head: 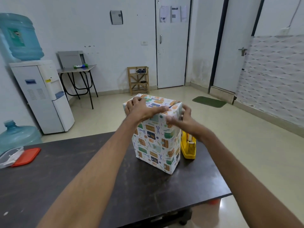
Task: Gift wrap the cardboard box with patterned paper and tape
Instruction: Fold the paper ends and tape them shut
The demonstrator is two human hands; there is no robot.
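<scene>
The box (pixel 156 142) stands upright on the dark table (pixel 65 170), covered in white paper printed with orange, green and blue gift motifs. My left hand (pixel 141 108) lies flat across its top, fingers spread and pressing the paper down. My right hand (pixel 180 120) is at the box's upper right corner, fingers pinched on the folded paper edge there; whether it holds tape I cannot tell. A yellow tape dispenser (pixel 188 147) stands on the table just right of the box, touching or nearly touching it.
A clear container with a red lid (pixel 24 156) lies at the table's left edge. The table's right edge runs close behind the dispenser. Beyond are a water dispenser (pixel 42 96), a spare water bottle (pixel 18 135), a small desk and a wooden rack.
</scene>
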